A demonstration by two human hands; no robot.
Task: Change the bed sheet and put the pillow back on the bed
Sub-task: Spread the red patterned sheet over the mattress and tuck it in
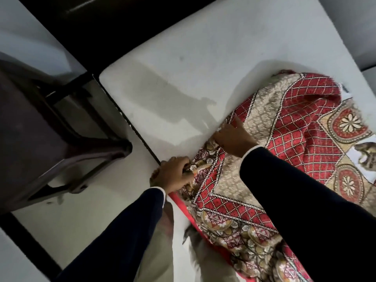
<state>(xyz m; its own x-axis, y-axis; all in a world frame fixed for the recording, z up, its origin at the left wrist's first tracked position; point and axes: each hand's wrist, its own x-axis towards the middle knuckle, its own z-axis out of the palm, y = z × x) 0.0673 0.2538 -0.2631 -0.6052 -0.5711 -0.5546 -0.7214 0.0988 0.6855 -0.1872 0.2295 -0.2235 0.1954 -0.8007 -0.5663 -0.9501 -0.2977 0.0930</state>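
A red and beige patterned bed sheet (284, 139) lies bunched and partly spread over the right half of a bare white mattress (183, 68). At the mattress's near edge, my left hand (173, 176) grips the sheet's border with curled fingers. Farther in, my right hand (234, 137) rests on the sheet's leading edge with fingers extended. Both arms wear dark sleeves. No pillow is in view.
A dark plastic chair (50, 129) stands on the pale floor to the left of the bed. A dark bed frame edge (130, 123) runs along the mattress side. The mattress's upper left portion is uncovered.
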